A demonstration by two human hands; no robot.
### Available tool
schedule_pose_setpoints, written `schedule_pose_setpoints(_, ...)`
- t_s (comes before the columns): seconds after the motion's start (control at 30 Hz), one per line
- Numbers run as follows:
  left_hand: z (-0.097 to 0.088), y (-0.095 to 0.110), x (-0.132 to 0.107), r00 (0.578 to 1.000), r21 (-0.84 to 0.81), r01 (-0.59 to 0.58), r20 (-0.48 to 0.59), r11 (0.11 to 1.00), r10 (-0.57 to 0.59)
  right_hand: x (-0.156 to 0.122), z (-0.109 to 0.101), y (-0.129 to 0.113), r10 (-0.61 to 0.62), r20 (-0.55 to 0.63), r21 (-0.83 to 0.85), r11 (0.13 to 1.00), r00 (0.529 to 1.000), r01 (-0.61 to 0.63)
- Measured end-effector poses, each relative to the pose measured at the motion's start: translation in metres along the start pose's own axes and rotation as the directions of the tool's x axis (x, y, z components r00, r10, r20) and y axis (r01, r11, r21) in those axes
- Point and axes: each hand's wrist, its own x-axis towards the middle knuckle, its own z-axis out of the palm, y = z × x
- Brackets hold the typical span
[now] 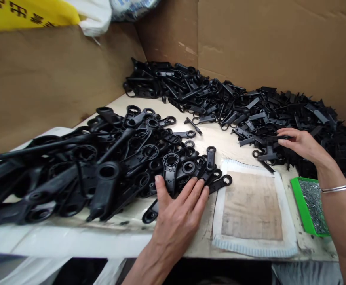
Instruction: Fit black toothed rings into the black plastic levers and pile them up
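Note:
My left hand (180,211) lies palm down at the front edge of a heap of black plastic ring-ended levers (107,174), thumb spread and fingers stretched over them. One upright lever (170,168) shows between the thumb and fingers. On the right, my right hand (305,146), with a metal bangle on the wrist, pinches a slim black plastic piece (275,138). Its far end merges with the heap of smaller black plastic parts (259,114) behind it. A few loose parts (266,154) lie just below that hand.
A white-edged cloth pad (251,206) lies on the table between my hands. Beside it, a green tray (302,206) holds many small metal pins or screws. Cardboard walls (265,39) enclose the back and left. Plastic bags (96,16) hang over the top left.

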Motion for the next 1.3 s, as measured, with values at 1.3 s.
schedule_pose_setpoints(1.3,0.003,0.003,-0.003,0.997,-0.029,0.020,-0.071,0.999,-0.022,0.040,0.065,-0.054,-0.208,0.018,-0.476,0.859,0.978,0.191)
